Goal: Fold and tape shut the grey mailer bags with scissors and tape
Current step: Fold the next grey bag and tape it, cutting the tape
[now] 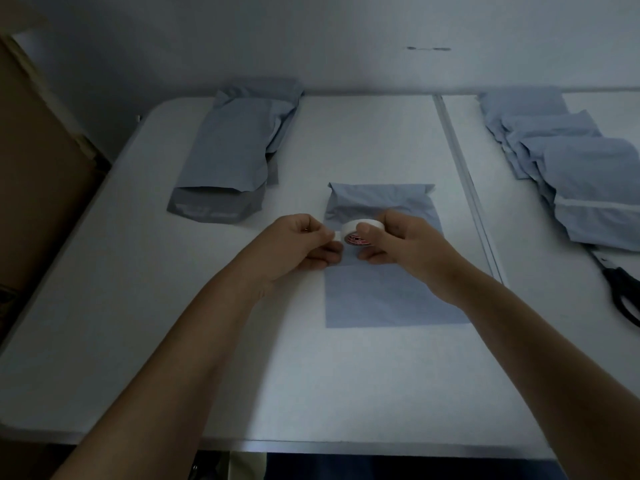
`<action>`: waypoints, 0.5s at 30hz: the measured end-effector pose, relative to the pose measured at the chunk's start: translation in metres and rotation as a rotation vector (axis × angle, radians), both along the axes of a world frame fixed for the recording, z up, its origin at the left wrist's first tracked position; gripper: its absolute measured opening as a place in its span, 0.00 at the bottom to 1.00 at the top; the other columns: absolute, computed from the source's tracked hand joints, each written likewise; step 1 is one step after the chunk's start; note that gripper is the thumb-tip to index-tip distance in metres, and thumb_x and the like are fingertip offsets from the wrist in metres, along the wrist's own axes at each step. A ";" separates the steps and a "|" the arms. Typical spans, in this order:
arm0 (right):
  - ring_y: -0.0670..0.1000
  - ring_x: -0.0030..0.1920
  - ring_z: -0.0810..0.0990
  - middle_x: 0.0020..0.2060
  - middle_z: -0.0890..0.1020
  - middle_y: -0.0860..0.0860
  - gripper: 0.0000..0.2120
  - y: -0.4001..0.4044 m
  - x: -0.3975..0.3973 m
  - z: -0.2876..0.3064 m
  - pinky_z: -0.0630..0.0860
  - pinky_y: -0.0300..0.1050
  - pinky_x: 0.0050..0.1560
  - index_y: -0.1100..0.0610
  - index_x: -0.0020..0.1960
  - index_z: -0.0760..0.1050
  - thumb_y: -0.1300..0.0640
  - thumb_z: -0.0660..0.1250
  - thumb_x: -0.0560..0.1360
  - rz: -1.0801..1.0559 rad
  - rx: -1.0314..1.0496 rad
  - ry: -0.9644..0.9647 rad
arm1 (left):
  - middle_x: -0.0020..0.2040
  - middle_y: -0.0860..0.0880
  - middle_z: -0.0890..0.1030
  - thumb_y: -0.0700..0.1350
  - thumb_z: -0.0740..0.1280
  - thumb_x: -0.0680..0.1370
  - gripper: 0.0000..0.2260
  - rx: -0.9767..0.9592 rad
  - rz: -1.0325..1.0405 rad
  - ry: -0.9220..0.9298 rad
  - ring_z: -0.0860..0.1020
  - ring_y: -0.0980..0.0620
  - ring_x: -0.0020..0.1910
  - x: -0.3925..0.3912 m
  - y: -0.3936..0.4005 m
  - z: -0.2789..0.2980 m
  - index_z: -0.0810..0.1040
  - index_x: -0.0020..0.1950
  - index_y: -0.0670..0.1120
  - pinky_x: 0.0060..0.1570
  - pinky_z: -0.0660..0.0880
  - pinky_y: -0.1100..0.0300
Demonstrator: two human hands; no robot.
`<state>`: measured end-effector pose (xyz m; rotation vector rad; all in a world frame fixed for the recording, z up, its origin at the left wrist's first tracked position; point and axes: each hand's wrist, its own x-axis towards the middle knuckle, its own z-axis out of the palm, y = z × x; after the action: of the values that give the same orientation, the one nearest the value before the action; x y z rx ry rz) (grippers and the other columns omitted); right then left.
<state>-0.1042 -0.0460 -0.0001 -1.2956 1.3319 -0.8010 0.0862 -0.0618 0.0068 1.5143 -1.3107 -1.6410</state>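
**Tape roll held over the middle mailer**

The right hand gripped the white tape roll above the grey mailer bag lying mid-table. The left hand pinched the tape's loose end. Scissors lay far right, beside stacked mailers.

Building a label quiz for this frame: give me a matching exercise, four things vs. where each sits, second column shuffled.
Things:
1. tape roll
2. scissors
3. mailer bag being sealed
4. stack of open mailer bags

Places:
A. far left of the table
B. flat at centre, under both hands
C. right edge of the table
D. held in the right hand, with the left hand pinching its free end

Pairs: 1-D, 2-C, 3-B, 4-A
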 end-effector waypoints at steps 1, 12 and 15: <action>0.50 0.46 0.85 0.46 0.85 0.53 0.10 0.000 -0.001 -0.001 0.81 0.48 0.53 0.58 0.48 0.77 0.51 0.67 0.76 0.003 0.000 -0.002 | 0.47 0.43 0.85 0.42 0.65 0.80 0.05 -0.002 -0.001 -0.003 0.84 0.48 0.46 0.000 -0.001 0.000 0.77 0.48 0.41 0.46 0.81 0.60; 0.51 0.42 0.83 0.44 0.82 0.53 0.12 -0.001 -0.002 0.017 0.77 0.44 0.44 0.61 0.49 0.75 0.51 0.62 0.80 0.098 -0.012 -0.073 | 0.35 0.54 0.81 0.47 0.70 0.76 0.06 -0.115 0.006 -0.181 0.76 0.57 0.33 0.005 -0.002 0.004 0.81 0.42 0.47 0.39 0.74 0.63; 0.48 0.36 0.78 0.38 0.77 0.52 0.12 -0.001 -0.003 0.022 0.74 0.41 0.39 0.60 0.45 0.73 0.51 0.60 0.81 0.124 -0.014 -0.069 | 0.35 0.53 0.81 0.46 0.71 0.76 0.05 -0.082 -0.003 -0.167 0.75 0.58 0.32 0.007 0.000 0.007 0.81 0.42 0.46 0.38 0.74 0.64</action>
<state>-0.1067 -0.0466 0.0219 -1.3361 1.1812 -0.7629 0.0930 -0.0620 0.0138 1.6292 -1.4501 -1.4699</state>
